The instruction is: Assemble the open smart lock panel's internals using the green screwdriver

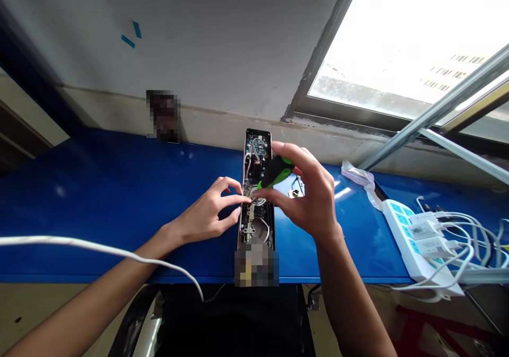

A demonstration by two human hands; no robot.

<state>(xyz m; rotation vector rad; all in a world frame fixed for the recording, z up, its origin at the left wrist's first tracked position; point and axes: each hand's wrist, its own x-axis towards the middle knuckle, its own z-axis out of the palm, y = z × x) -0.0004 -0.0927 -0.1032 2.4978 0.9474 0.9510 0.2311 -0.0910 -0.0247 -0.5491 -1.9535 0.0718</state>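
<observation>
A long, narrow open device housing [242, 224] lies on the blue table, its length running away from me. Inside it are a circuit board [260, 145], white wires and small metal parts. My right hand [312, 192] grips a green and black screwdriver [277, 171], its shaft angled down into the middle of the housing. From the left, my left hand [210, 208] touches the housing with its fingers apart. The index fingertip reaches inside, close to the screwdriver's tip. What the tip touches is too small to make out. The housing's near end is blurred over.
On the right, a white power strip [401, 240] holds chargers and tangled white cables. A clear plastic bag [358, 174] lies behind it. A small metal part [295, 193] sits just right of the housing. One white cable [99, 248] crosses at left, over my forearm. Metal struts rise by the window.
</observation>
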